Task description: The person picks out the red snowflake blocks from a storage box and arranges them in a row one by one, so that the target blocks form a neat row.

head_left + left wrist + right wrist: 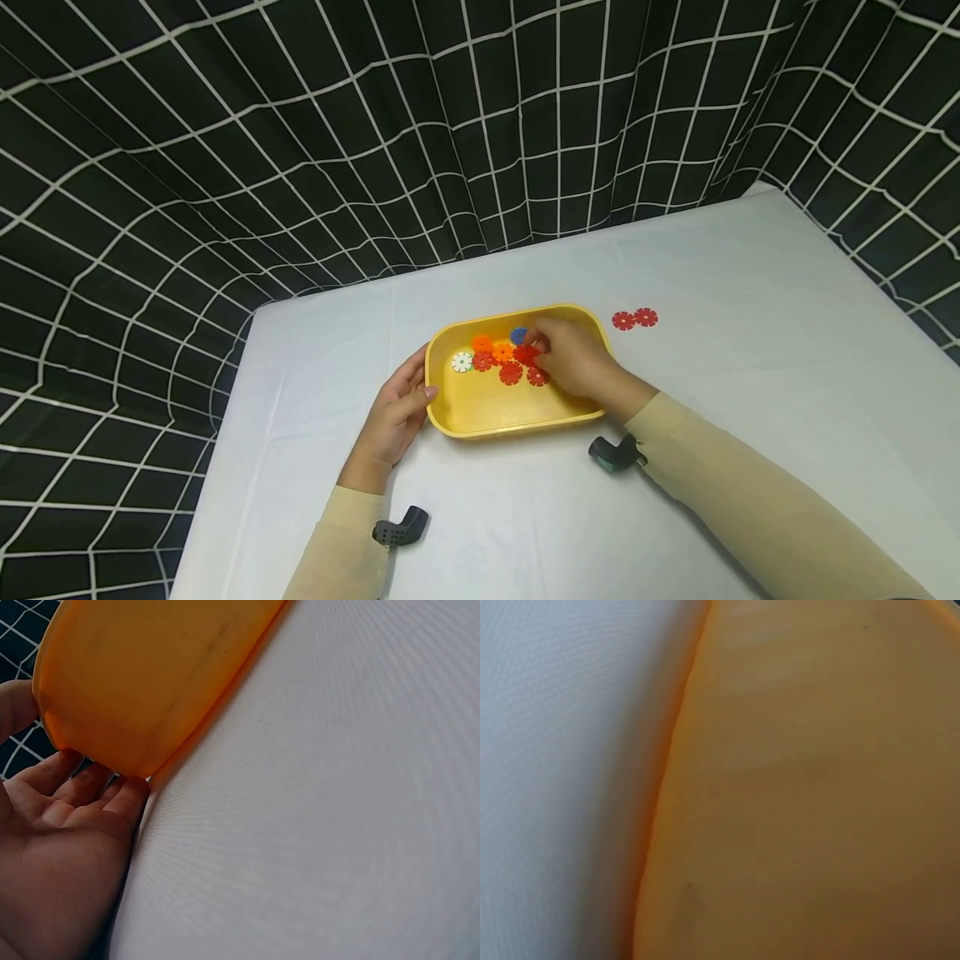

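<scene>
A yellow plastic tray [480,417] stands on the table, holding several notched plastic discs. My left hand [393,412] grips its left end, thumb over the rim and fingers against the outer wall. In the left wrist view the fingertips of that hand [71,825] touch the lower part of the tray [157,682]. Reaching inside, my right hand [573,358] pinches a red disc [527,356]. Around it lie a blue disc [518,336], orange discs [502,352], more red discs [511,372] and a white disc [462,362]. Only the tray's wall [802,787] and tablecloth show in the right wrist view.
Two red discs [634,319] lie joined or touching on the white tablecloth [750,333], right of the tray. A dark curtain with a white grid [487,150] hangs behind the table and along both sides.
</scene>
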Action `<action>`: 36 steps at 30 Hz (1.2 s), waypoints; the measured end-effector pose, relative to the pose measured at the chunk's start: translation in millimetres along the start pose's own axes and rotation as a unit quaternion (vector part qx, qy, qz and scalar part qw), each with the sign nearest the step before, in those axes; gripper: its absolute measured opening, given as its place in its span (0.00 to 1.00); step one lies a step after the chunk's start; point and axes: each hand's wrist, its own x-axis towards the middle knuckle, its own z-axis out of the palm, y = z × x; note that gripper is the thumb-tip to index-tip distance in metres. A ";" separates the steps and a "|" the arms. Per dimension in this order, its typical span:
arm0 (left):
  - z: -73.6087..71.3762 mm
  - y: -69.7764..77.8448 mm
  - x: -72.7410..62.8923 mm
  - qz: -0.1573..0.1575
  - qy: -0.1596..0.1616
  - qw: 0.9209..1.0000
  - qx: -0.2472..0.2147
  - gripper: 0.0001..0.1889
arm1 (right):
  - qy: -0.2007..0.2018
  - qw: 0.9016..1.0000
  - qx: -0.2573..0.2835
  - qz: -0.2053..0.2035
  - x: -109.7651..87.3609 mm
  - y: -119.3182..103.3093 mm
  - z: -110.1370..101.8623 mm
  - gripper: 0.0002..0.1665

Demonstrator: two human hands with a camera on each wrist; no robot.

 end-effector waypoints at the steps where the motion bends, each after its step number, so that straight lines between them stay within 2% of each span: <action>1: -0.1 -0.1 0.0 0.000 0.000 1.000 -0.001 0.36 | 0.003 1.000 0.011 -0.006 -0.3 0.2 -0.4 0.12; 12: 0.1 -0.4 -0.5 0.000 -0.001 1.000 -0.002 0.36 | 0.010 0.991 0.132 -0.030 -4.9 1.0 -5.4 0.13; 25: 0.6 -1.5 1.0 0.003 -0.005 1.000 -0.011 0.36 | 0.018 0.975 0.217 -0.052 -10.9 1.0 -12.1 0.12; 36: -0.5 -0.9 0.5 0.006 -0.006 1.000 -0.010 0.36 | -0.003 0.953 0.297 -0.062 -14.4 3.0 -15.9 0.16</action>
